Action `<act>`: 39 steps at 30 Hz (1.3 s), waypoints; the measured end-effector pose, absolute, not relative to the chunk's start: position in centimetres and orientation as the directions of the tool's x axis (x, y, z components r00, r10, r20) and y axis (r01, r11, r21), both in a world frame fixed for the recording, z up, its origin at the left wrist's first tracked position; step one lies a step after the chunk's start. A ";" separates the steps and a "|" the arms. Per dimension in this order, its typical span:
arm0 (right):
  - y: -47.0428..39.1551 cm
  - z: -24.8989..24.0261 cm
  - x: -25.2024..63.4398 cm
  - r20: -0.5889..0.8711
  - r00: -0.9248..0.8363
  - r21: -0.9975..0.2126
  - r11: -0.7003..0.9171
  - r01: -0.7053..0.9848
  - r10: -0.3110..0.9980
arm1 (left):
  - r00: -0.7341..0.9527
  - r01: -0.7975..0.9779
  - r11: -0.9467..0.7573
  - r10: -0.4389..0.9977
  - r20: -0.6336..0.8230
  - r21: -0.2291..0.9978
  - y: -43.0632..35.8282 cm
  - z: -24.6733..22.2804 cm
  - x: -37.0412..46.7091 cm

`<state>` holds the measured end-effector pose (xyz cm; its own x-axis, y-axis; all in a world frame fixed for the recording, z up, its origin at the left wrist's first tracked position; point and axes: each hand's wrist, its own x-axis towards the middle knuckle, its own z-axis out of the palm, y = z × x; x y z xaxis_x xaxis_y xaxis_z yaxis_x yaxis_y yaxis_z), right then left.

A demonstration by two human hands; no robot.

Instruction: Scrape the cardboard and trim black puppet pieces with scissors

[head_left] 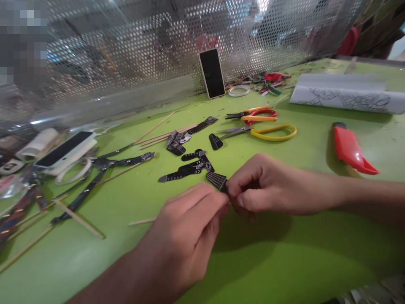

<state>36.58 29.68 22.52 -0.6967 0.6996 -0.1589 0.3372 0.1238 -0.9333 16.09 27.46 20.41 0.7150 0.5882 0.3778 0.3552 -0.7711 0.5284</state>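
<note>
My left hand (193, 230) and my right hand (265, 185) meet just right of the middle, fingers closed in pinches at the lower end of a black cut-out figure (198, 165). That figure has thin white lines and grey tips, and it stretches up and left from my fingertips over the green table (303, 253). Its gripped end is hidden by my fingers. Beyond it lie another black patterned piece (177, 142) and a small black piece (216, 141). A thin stick (141, 221) pokes out beside my left hand.
Yellow-handled scissors (274, 132), orange-and-red-handled tools (259, 114) and a red cutter (351, 147) lie beyond my right hand. A phone (211, 74) leans upright at the mesh screen (152, 46). Rolled paper (344, 96) is back right. Jointed black strips (95, 179) and sticks lie left.
</note>
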 end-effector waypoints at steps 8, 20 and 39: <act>29.7 22.5 36.6 -0.164 -0.696 -0.934 0.116 0.337 0.699 | 0.713 0.356 -0.778 0.584 0.387 0.518 27.5 20.6 16.0; 29.5 21.7 36.5 0.023 -0.703 -0.848 0.387 0.364 0.711 | 0.691 0.418 -0.774 0.611 0.386 0.476 27.2 20.6 16.5; 29.5 21.9 36.5 -0.062 -0.670 -0.829 0.336 0.447 0.739 | 0.692 0.440 -0.792 0.600 0.401 0.424 27.4 20.3 16.5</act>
<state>36.47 29.46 21.92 -0.6704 0.7394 -0.0617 0.4468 0.3359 -0.8292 16.47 27.39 20.34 0.6922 0.5998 0.4015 0.4401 -0.7916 0.4238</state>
